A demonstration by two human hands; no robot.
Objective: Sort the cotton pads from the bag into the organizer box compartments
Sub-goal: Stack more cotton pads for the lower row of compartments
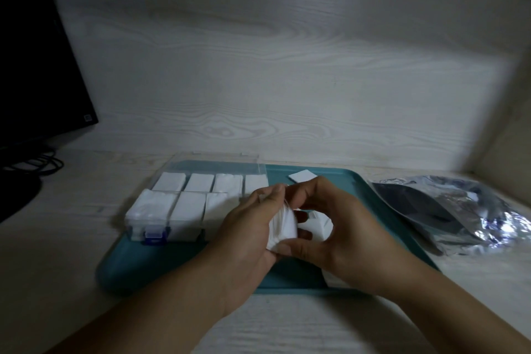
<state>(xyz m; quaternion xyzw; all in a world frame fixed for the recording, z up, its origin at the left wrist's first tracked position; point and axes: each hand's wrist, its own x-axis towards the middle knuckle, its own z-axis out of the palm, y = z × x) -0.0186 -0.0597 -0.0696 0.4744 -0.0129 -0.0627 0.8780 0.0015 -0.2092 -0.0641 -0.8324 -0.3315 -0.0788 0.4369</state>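
Both hands curl around a stack of cotton pads (283, 224), left hand (247, 236) and right hand (330, 227) gripping; organizer box (184, 204) just left of the fingers.

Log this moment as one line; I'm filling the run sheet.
both hands: grip cotton pad stack | organizer box: open, visible compartments filled | loose pad: on tray | bag: right of tray

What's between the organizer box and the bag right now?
In the head view: bare teal tray with one loose cotton pad at the back; nearer, both hands, left and right, holding a pad stack.
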